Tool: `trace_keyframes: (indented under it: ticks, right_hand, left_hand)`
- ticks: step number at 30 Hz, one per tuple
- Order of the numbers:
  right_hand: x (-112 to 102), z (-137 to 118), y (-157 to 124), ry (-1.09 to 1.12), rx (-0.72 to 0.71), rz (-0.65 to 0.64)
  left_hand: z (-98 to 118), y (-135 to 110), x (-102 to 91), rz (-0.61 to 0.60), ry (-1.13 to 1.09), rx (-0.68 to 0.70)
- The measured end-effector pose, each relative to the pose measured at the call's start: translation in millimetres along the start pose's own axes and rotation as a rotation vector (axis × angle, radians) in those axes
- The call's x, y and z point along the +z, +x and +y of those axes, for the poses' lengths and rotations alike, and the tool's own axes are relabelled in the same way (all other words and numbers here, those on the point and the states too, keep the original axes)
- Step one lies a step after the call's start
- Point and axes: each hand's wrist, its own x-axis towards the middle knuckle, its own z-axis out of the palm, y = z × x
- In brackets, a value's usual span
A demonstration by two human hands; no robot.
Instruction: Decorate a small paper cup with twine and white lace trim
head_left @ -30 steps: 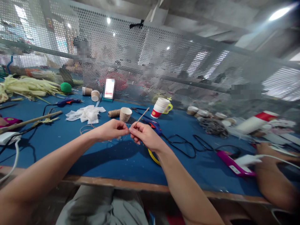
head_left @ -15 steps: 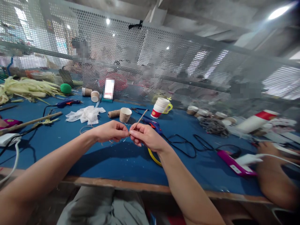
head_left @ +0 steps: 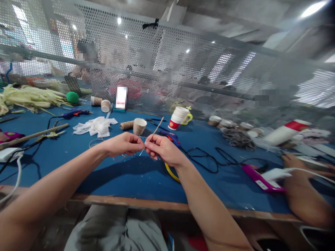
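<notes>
My right hand (head_left: pixel 162 148) is closed in a pinch on a thin brown strand of twine (head_left: pixel 158 126), whose free end sticks up stiffly past the fingers. Fingertip to fingertip with it, my left hand (head_left: pixel 130 144) is also pinched closed; the bit between its fingers is too small and hidden to make out. Just beyond the hands stand a cup wrapped in brown twine (head_left: pixel 139 127) and a spool of twine (head_left: pixel 127 125) lying on its side. Loose loops of thin twine (head_left: pixel 96 142) lie behind my left wrist.
A blue glue gun (head_left: pixel 170 137) and a yellow ring (head_left: pixel 172 173) lie by my right hand. Stacked paper cups (head_left: pixel 177 118), white cloth (head_left: pixel 96 126) and a magenta power strip (head_left: pixel 261 179) are on the blue table (head_left: pixel 157 188). Another person's arm (head_left: pixel 300 191) rests at right.
My hands stay together at nearly the same spot, with the fingers shifting slightly on the twine. The view has moved a little; nothing on the table has visibly moved.
</notes>
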Motion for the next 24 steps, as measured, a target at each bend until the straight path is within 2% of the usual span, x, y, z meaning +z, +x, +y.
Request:
trace_keyframes:
  ticks: [8,13,15,19,24]
  right_hand:
    - [-1.6,1.5,-0.5,0.024,-0.009,-0.044]
    - [1.1,1.6,1.3,-0.073,0.015,0.067]
    - [2.3,0.3,1.2,-0.084,0.020,0.088]
    - [2.1,-2.5,-0.6,-0.053,0.022,0.038]
    - [-2.0,-1.8,-2.1,-0.029,0.014,-0.036]
  left_hand:
    - [0.9,-0.2,0.3,-0.021,-0.042,-0.028]
    - [-1.4,1.8,1.9,0.083,0.088,0.011]
    - [-2.4,2.2,1.7,0.085,0.139,0.028]
    - [-1.4,0.8,0.4,0.014,0.134,0.028]
    - [3.2,-2.5,0.7,-0.014,0.143,0.008]
